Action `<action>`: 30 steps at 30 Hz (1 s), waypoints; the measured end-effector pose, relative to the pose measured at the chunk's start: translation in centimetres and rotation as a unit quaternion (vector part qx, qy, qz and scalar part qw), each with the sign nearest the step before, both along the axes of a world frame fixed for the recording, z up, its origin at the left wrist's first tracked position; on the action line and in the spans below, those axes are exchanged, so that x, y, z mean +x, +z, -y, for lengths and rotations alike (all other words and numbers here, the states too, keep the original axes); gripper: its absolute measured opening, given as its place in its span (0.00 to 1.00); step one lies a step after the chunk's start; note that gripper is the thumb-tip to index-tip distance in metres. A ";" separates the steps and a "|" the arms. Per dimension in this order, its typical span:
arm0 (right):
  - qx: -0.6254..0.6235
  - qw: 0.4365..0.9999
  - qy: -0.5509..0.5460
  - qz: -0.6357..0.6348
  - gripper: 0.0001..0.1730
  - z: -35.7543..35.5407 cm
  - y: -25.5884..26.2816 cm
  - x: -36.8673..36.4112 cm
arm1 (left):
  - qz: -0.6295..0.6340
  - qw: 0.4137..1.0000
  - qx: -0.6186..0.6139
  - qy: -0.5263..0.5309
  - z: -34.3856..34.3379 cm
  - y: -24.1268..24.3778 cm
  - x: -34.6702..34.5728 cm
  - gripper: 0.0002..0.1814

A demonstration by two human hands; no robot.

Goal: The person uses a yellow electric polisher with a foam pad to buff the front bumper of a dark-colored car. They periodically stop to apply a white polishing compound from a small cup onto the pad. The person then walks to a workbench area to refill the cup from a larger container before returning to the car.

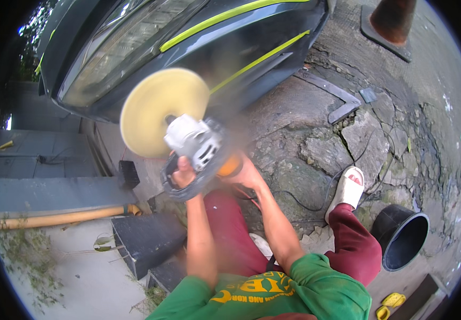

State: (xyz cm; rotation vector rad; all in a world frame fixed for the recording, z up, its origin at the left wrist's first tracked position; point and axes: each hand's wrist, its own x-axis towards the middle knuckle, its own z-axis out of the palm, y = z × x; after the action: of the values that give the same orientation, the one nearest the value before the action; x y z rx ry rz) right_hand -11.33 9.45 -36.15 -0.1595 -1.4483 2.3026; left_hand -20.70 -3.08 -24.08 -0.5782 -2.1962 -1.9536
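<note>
A corded rotary polisher (194, 140) with a round yellow foam pad (158, 112) is held up in front of a dark car bumper (246, 60). My left hand (182, 174) is closed on the polisher's loop handle, near its head. My right hand (244, 174) grips the orange rear body of the tool. The pad overlaps the bumper in this view; whether it touches cannot be told. Strips of yellow-green masking tape (230, 16) run along the bumper, below the headlight (114, 60).
Broken concrete (326, 156) with a trailing black cord lies under the bumper. A black bucket (400, 238) stands at the right, a traffic cone (392, 24) at the top right. Dark blocks (150, 240) and an orange pipe (62, 218) lie at the left, yellow clogs (392, 300) at bottom right.
</note>
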 end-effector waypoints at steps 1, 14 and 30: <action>0.012 0.999 0.005 0.033 0.55 0.4 0.7 0.5 | 0.025 0.999 0.034 -0.030 0.1 0.9 1.0 0.40; 0.110 0.979 -0.129 0.115 0.50 -6.0 2.8 4.7 | 0.085 0.984 0.154 -0.015 -9.3 1.3 3.6 0.30; 0.086 0.982 -0.133 0.101 0.49 -4.3 4.3 3.4 | 0.045 0.994 0.099 0.000 -9.8 4.8 3.1 0.19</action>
State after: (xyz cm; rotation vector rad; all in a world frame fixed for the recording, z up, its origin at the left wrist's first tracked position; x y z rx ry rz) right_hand -7.94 13.75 -31.86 -0.5154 -1.6066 1.9828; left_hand -17.64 6.74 -19.24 -0.4687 -2.0169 -2.2052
